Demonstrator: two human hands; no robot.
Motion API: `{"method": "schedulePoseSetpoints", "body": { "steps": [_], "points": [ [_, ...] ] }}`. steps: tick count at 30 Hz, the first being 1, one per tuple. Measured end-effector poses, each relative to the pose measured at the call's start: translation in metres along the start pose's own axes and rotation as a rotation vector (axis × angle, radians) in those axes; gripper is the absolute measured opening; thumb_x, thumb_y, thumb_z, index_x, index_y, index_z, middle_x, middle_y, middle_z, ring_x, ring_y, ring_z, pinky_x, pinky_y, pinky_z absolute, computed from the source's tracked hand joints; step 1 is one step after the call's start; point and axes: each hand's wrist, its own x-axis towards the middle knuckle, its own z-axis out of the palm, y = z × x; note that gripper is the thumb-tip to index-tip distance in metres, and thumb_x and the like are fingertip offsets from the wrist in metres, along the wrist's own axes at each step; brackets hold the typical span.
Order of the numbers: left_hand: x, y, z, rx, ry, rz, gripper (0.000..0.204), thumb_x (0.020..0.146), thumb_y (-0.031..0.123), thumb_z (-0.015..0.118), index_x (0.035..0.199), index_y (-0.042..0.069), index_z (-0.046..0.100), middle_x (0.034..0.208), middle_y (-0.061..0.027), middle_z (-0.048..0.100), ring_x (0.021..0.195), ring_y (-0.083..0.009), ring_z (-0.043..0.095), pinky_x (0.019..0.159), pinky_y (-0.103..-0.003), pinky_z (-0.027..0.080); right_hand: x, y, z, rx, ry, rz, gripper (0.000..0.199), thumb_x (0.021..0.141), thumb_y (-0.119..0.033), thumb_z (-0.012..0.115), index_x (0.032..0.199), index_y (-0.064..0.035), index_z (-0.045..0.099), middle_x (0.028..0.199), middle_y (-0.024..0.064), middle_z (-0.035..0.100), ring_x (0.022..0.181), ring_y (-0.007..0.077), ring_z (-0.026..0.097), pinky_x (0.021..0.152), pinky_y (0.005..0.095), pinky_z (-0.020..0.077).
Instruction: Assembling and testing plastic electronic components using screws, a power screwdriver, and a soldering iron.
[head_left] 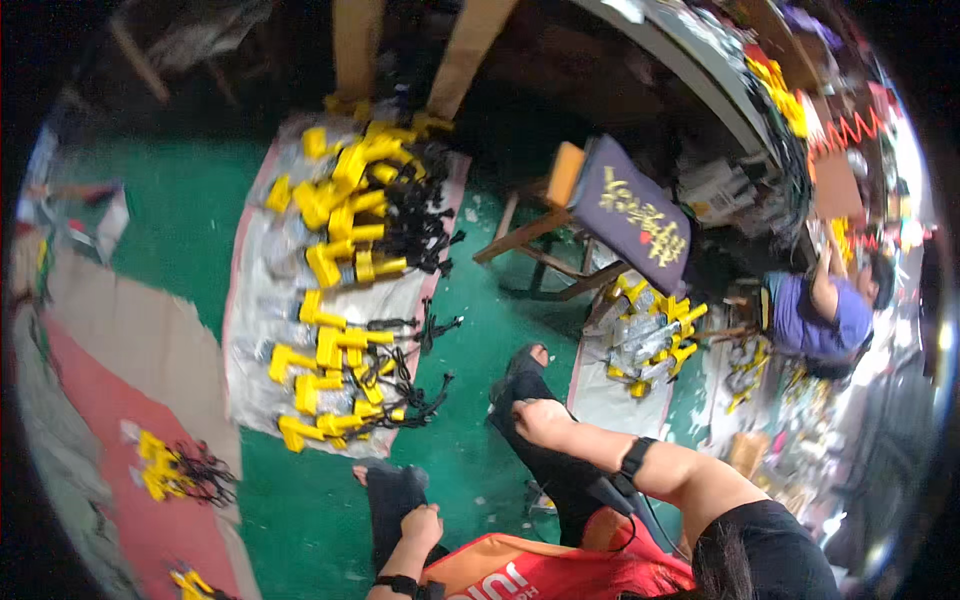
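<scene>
My left hand (422, 525) is curled closed beside my black left trouser leg (392, 503). My right hand (541, 423) is closed too, resting against my right trouser leg (545, 461) around the knee. Whether either hand grips cloth or something small cannot be made out. Black bands sit on both arms, and a cable runs from the one on the right. Ahead of my feet, rows of yellow L-shaped tool bodies (338, 348) with black cords lie on a pale sheet (258, 352), clear of both hands.
A wooden stool (530, 236) with a dark cushion (634, 212) stands ahead. More yellow pieces (652, 325) lie on a sheet to its right. Farther right, a person in purple (822, 312) sits at a bench. Cardboard (125, 312) and a red mat (118, 420) cover floor at left.
</scene>
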Motion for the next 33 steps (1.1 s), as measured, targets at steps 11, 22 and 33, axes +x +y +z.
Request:
{"method": "schedulePoseSetpoints", "body": {
  "steps": [11,22,33],
  "points": [
    [0.078,0.327,-0.288,0.594,0.326,-0.003,0.024,0.085,0.023,0.055,0.096,0.007,0.069,0.095,-0.0205,0.070,0.089,-0.0353,0.069,0.076,-0.047,0.055,-0.148,-0.060,-0.235,0.897,0.317,-0.478,0.034,0.081,-0.034,0.067,0.102,-0.0074,0.061,0.086,0.0097,0.062,0.077,0.0273,0.064,0.068,0.0403,0.0518],
    [0.145,0.555,-0.320,0.991,0.209,0.490,0.020,0.083,0.011,0.053,0.097,0.003,0.064,0.094,-0.0160,0.068,0.090,-0.0321,0.068,0.074,-0.043,0.057,-0.193,0.096,-0.386,0.630,0.318,-0.214,0.055,0.077,-0.036,0.065,0.123,-0.0067,0.057,0.116,0.0174,0.058,0.102,0.0371,0.061,0.089,0.0445,0.0511],
    [0.199,0.732,-0.366,1.057,0.145,0.571,0.027,0.082,0.019,0.060,0.105,0.009,0.070,0.107,-0.0141,0.070,0.102,-0.0274,0.067,0.082,-0.039,0.055,-0.216,0.179,-0.462,0.862,0.702,-0.021,0.049,0.073,-0.026,0.070,0.117,-0.0079,0.060,0.106,0.0164,0.062,0.093,0.0316,0.066,0.084,0.0398,0.0536]
  ]
}}
